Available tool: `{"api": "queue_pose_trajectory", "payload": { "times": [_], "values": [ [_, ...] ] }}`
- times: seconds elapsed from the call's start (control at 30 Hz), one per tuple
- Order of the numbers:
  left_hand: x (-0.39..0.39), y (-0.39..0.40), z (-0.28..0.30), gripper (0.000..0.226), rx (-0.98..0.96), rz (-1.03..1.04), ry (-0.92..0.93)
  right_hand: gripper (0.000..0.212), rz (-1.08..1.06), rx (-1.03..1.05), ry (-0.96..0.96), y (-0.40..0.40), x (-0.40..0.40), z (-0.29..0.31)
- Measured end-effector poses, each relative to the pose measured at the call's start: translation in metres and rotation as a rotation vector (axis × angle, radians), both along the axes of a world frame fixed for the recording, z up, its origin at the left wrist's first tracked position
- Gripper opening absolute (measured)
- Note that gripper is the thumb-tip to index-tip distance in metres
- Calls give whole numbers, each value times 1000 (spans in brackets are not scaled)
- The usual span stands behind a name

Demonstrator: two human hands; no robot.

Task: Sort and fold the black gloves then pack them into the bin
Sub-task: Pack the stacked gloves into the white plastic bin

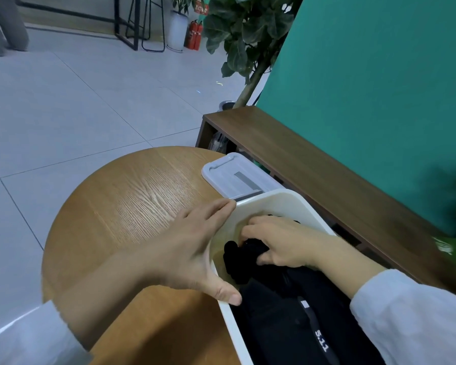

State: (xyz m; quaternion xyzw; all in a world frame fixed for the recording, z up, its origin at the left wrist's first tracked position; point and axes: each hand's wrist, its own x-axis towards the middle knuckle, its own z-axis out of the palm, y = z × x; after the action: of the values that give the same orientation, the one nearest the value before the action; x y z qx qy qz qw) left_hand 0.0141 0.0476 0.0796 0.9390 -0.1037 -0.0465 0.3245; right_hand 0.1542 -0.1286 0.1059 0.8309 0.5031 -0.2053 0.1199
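Note:
A white plastic bin (279, 200) stands on the right side of a round wooden table (132, 196). Inside it lie black gloves (241, 262) and more black fabric with a strap marked 5.11 (321, 343). My right hand (282, 242) is down in the bin, its fingers curled over the bundled gloves. Against the bin's left wall rests my left hand (192, 248), fingers straight, thumb hooked over the rim.
The bin's white lid (237, 175) lies flat on the table just behind the bin. A dark wooden shelf unit (313, 164) runs along a green wall on the right. A potted plant (248, 35) stands behind it. Grey tiled floor lies to the left.

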Motion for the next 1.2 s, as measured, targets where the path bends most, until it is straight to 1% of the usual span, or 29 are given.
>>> {"api": "queue_pose_trajectory", "payload": {
  "times": [0.13,0.3,0.57,0.67,0.77,0.97,1.1,1.2],
  "values": [
    [2,-2,0,136,-3,8,11,46,-6,-44,44,2,1,-10],
    [4,-3,0,137,6,13,13,48,23,-40,61,4,3,-18],
    [6,-6,3,136,7,11,29,64,9,38,108,-1,9,-26],
    [6,-6,4,135,4,11,25,67,6,73,115,-3,11,-24],
    [6,-6,3,136,16,16,22,65,14,105,89,-3,10,-18],
    [3,-7,5,135,-4,21,36,54,1,176,73,-8,8,2],
    [-1,-8,8,136,24,20,32,51,2,235,32,-18,1,15],
    [-4,-8,10,136,39,20,34,44,6,241,-21,-32,-10,19]
  ]
}}
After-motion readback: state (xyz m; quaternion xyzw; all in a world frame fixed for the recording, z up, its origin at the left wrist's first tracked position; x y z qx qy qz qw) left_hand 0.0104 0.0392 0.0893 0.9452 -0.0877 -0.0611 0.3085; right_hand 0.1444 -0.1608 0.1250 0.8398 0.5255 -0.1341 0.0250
